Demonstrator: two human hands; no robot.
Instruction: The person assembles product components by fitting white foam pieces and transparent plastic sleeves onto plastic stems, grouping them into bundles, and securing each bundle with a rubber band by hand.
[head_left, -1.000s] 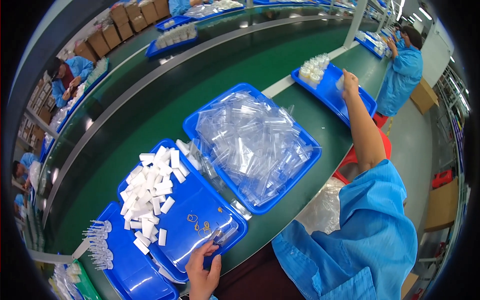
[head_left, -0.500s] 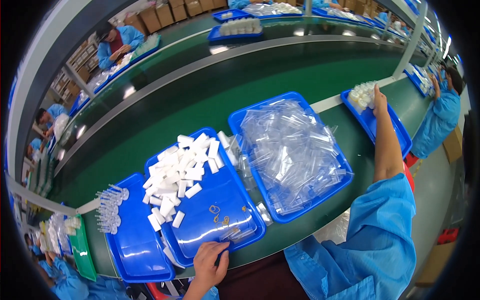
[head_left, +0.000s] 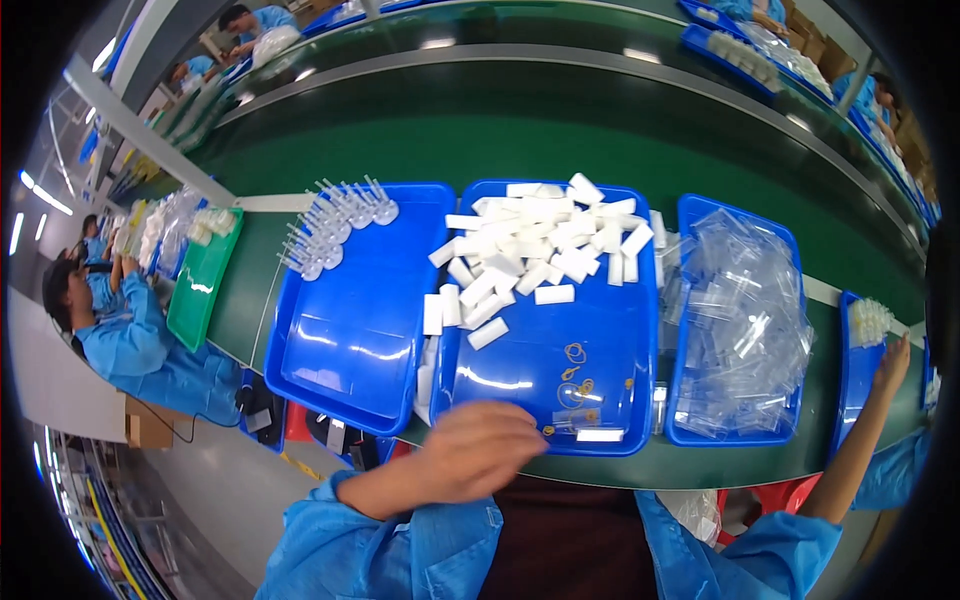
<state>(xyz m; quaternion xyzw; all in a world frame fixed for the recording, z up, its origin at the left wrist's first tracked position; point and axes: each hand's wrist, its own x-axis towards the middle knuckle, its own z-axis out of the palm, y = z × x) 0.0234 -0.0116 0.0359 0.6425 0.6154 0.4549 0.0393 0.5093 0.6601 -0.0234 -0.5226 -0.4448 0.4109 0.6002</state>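
Observation:
My left hand (head_left: 482, 452) is smeared by motion over the front edge of the middle blue tray (head_left: 520, 390); its fingers are too blurred to read. White rectangular blocks (head_left: 545, 240) lie heaped in that tray, with thin yellow rings (head_left: 575, 390) near its front. At the far right, my right hand (head_left: 893, 365) reaches over a narrow-looking blue tray (head_left: 856, 390), beside a cluster of clear, yellowish small pieces (head_left: 870, 320). Whether it grips any of them cannot be made out.
The left blue tray (head_left: 350, 345) bears clear stemmed plastic parts (head_left: 335, 225) at its back corner. Clear plastic sleeves (head_left: 745, 330) fill another blue tray. A green tray (head_left: 205, 285) stands farther left, near a seated co-worker (head_left: 130, 320). A green conveyor belt (head_left: 480, 130) runs behind.
The view has swung left, so the trays appear farther right. My left hand has lifted from the middle tray's front edge and is moving. My right hand stays by the clear pieces.

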